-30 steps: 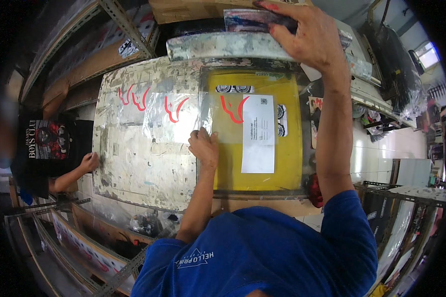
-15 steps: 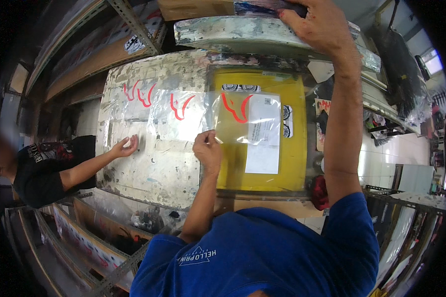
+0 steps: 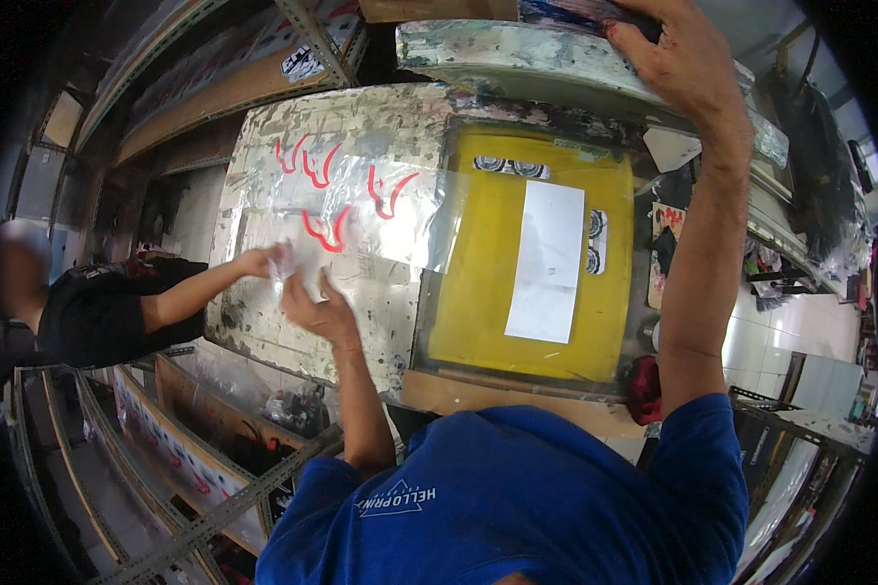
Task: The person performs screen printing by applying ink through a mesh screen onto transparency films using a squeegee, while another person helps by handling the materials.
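Observation:
My left hand (image 3: 320, 310) is over the pale, stained table with thumb and fingers apart. Just beyond it lies a clear plastic sheet (image 3: 327, 252) with a red curved print. Another person's hand (image 3: 261, 261) is at that sheet's near left edge. Several similar red prints on clear film (image 3: 390, 200) lie farther back. At the top edge my right hand (image 3: 683, 63) curls over a paint-streaked beam (image 3: 507, 49), next to a dark ink-stained piece (image 3: 566, 14). Its fingers are partly cut off, and what they grip is hidden.
A yellow panel (image 3: 468, 312) in a dark frame bears a white paper sheet (image 3: 546, 263) and black-and-white stickers (image 3: 510, 167). Metal racks (image 3: 312, 44) stand at the left. A red cloth (image 3: 644, 390) lies by the panel's near right corner. A person in black (image 3: 117, 310) stands left.
My left hand has moved left from the yellow panel to the other person's hand. The red-printed plastic sheet has gone from over the white paper to the table's left part. My right hand stays at the beam.

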Tool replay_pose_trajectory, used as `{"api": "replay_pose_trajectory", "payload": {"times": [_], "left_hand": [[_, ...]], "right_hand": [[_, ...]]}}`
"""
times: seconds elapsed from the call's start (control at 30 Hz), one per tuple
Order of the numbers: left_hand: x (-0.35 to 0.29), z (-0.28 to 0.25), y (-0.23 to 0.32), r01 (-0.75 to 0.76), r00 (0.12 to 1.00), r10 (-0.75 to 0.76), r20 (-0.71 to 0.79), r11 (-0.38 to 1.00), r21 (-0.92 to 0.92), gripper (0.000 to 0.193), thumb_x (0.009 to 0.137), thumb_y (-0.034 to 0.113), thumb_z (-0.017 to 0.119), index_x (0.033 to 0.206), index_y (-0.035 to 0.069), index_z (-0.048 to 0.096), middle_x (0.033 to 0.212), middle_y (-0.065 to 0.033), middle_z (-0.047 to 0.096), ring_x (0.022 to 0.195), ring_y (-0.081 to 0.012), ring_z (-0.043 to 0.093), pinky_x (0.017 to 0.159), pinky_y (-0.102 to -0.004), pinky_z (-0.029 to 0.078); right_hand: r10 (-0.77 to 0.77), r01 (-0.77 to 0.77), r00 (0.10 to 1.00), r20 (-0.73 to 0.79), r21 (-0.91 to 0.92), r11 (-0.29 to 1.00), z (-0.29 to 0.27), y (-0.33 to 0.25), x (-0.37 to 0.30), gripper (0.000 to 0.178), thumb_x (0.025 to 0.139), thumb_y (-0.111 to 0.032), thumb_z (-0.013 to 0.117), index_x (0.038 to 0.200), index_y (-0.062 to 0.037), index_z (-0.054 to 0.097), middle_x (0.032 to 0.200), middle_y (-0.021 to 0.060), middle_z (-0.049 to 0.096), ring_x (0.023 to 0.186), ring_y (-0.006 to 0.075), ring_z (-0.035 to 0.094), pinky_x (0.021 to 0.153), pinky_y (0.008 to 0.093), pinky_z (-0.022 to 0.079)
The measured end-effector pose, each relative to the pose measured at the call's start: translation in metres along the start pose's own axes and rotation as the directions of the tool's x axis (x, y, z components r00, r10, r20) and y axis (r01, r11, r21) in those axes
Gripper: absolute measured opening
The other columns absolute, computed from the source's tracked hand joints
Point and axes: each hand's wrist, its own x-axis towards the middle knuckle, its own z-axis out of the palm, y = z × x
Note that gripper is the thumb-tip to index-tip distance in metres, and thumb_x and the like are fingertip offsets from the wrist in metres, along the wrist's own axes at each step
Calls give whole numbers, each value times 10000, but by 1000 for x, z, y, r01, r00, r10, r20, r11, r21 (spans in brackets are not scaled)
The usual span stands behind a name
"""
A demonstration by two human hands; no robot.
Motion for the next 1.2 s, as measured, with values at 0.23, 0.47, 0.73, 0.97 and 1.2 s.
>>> {"api": "replay_pose_trajectory", "payload": {"times": [0.23, 0.47, 0.73, 0.97, 1.2], "left_hand": [[-66, 51, 65, -35, 781, 244, 575, 936, -350, 286, 718, 125, 823, 994, 117, 746, 862, -80, 645, 799, -276, 621, 705, -413, 473], [-61, 45, 106, 361, 608, 247, 754, 760, -540, 202, 764, 203, 808, 929, 96, 759, 1031, -82, 668, 970, -262, 628, 840, -431, 468], [-103, 38, 139, -142, 369, 425, 827, 905, -402, 658, 843, 514, 683, 1389, 168, 561, 1576, -142, 326, 1451, -420, 270, 1144, -621, 217], [-100, 81, 161, -139, 312, 599, 737, 796, -589, 619, 861, 450, 683, 1404, 188, 544, 1586, -130, 310, 1460, -420, 252, 1171, -607, 184], [-102, 87, 177, -110, 347, 609, 713, 782, -614, 616, 842, 437, 696, 1382, 173, 560, 1560, -114, 358, 1445, -411, 288, 1175, -597, 185]], "right_hand": [[73, -74, 995, 72, 16, 997, -1, 3, 8, 414, 756, -230, 602, 1103, -50, 738, 996, 170, 742, 845, 281, 695, 786, 335, 534], [67, -67, 996, 58, 7, 998, -4, 1, 6, 408, 771, -250, 611, 1116, -73, 739, 1047, 169, 735, 900, 295, 693, 832, 348, 529], [77, -77, 992, 104, -2, 997, -1, 6, 13, 403, 792, -273, 606, 1114, -70, 739, 1066, 172, 728, 940, 291, 683, 871, 351, 520], [27, -29, 994, 102, 14, 999, 1, 16, 16, 407, 799, -276, 595, 1124, -78, 739, 1053, 166, 733, 915, 292, 682, 854, 351, 527], [70, -76, 984, 162, 28, 997, 4, 25, 20, 414, 798, -271, 592, 1122, -57, 737, 1025, 163, 740, 877, 272, 682, 825, 343, 534]]}}
